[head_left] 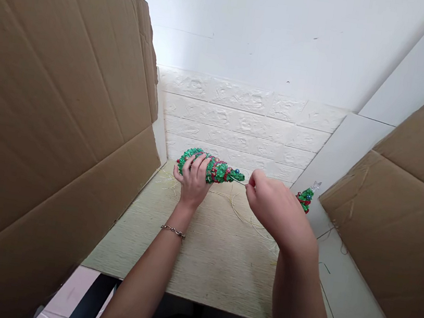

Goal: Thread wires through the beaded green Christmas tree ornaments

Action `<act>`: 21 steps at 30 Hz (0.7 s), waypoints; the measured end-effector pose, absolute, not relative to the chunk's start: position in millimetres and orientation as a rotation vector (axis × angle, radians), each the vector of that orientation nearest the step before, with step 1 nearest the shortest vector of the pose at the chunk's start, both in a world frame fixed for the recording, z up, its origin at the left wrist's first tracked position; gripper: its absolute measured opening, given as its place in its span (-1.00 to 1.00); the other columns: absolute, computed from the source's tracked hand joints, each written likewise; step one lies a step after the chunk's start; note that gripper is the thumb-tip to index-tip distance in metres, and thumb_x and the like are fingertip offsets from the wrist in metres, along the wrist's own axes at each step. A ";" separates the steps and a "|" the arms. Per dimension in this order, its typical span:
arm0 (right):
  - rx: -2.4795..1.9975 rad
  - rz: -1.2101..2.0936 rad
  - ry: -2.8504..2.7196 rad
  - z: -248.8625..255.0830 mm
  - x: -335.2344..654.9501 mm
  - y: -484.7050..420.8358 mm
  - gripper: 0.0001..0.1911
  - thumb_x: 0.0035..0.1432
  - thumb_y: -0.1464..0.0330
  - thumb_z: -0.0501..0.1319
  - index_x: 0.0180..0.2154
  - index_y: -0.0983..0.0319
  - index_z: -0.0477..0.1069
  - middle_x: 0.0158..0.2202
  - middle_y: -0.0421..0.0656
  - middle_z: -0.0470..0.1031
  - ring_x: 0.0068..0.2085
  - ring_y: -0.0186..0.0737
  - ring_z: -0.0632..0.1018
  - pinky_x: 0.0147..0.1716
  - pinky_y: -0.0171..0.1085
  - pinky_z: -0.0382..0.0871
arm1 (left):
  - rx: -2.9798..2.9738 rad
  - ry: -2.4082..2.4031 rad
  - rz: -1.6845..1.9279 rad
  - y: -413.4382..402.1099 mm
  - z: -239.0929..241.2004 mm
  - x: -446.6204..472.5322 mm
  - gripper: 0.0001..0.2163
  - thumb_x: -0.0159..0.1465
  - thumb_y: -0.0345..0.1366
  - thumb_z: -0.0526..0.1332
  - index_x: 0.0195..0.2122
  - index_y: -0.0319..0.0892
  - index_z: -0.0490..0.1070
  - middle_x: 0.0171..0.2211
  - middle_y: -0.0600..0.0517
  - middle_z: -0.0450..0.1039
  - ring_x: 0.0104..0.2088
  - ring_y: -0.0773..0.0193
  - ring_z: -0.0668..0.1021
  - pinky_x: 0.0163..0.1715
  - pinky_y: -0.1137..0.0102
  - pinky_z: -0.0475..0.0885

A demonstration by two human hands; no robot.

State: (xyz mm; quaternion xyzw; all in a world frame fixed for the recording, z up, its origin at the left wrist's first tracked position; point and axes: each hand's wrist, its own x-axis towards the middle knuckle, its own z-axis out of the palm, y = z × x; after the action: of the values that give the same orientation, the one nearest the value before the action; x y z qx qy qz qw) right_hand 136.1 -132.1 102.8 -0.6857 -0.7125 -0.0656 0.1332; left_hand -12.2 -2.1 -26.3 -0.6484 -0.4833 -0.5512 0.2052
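A green beaded Christmas tree (218, 171) with red and blue beads lies on its side near the back of the table, its narrow tip to the right. My left hand (195, 176) wraps over its wide end, fingers bent around the beads. From beside the tip a thin pale rod or wire (238, 181) runs to my right hand (269, 201), which pinches it between thumb and fingers. Whether it is a stiff tool or a wire I cannot tell. A second small beaded tree (305, 197) with a clear star stands partly hidden behind my right hand.
Loose pale threads (241, 216) lie on the wooden table (220, 265), around and behind my hands. Cardboard sheets (65, 107) wall in the left and right sides. A white brick-patterned wall (241, 116) closes the back.
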 end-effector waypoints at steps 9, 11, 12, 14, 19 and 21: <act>-1.872 -0.354 -2.128 99.2 127.4 -136.8 -0.82 0.16 0.46 -0.02 -0.49 0.21 0.17 -0.56 -0.23 0.32 -0.57 -0.35 0.15 -0.58 -0.30 -0.14 | -1.593 -1.048 -1.541 2.5 -32.5 -14.8 -0.63 0.12 -0.16 0.26 -0.05 -0.12 0.38 -0.08 -0.16 0.49 0.01 0.05 0.43 0.15 0.12 -0.12; -1.853 -0.377 -2.131 99.2 125.6 -137.3 -0.82 0.16 0.46 -0.02 -0.49 0.20 0.18 -0.55 -0.23 0.33 -0.57 -0.35 0.17 -0.58 -0.30 -0.14 | -1.602 -1.016 -1.569 1.9 -32.4 -14.4 -0.64 0.11 -0.18 0.26 -0.05 -0.11 0.37 -0.07 -0.16 0.49 0.01 0.05 0.43 0.16 0.13 -0.13; -1.840 -0.386 -2.137 99.3 124.8 -137.6 -0.82 0.17 0.46 -0.02 -0.48 0.20 0.19 -0.55 -0.23 0.34 -0.57 -0.34 0.19 -0.59 -0.30 -0.14 | -1.607 -0.996 -1.589 1.6 -32.2 -14.2 -0.63 0.11 -0.18 0.26 -0.05 -0.10 0.37 -0.07 -0.16 0.49 0.01 0.06 0.43 0.16 0.13 -0.14; -1.817 -0.395 -2.152 99.7 123.3 -138.7 -0.82 0.19 0.45 -0.02 -0.47 0.20 0.21 -0.55 -0.23 0.35 -0.56 -0.33 0.23 -0.58 -0.30 -0.12 | -1.610 -0.957 -1.627 0.8 -31.5 -13.9 -0.63 0.11 -0.20 0.27 -0.04 -0.10 0.37 -0.07 -0.15 0.49 0.01 0.06 0.42 0.16 0.13 -0.15; -1.790 -0.358 -2.147 101.3 123.7 -147.5 -0.93 0.15 0.35 0.14 -0.36 0.20 0.25 -0.46 -0.21 0.43 -0.46 -0.26 0.40 -0.55 -0.32 -0.02 | -1.581 -0.987 -1.607 -0.9 -29.0 -13.8 -0.64 0.11 -0.20 0.26 -0.05 -0.11 0.36 -0.07 -0.17 0.47 0.02 0.06 0.42 0.15 0.12 -0.10; -1.792 -0.327 -2.142 101.5 127.4 -151.8 -0.85 0.11 0.32 0.21 -0.33 0.21 0.25 -0.42 -0.19 0.44 -0.42 -0.22 0.44 -0.52 -0.32 0.03 | -1.570 -1.011 -1.586 -1.1 -28.7 -13.6 -0.64 0.11 -0.18 0.25 -0.06 -0.12 0.36 -0.07 -0.17 0.47 0.01 0.06 0.43 0.14 0.13 -0.09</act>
State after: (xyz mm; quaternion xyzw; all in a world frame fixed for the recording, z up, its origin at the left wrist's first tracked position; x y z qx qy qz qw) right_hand 127.4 -151.8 101.5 -0.6287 -0.7515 -0.1146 0.1639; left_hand -13.6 -1.1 -28.7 -0.6028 -0.3882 -0.6091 0.3390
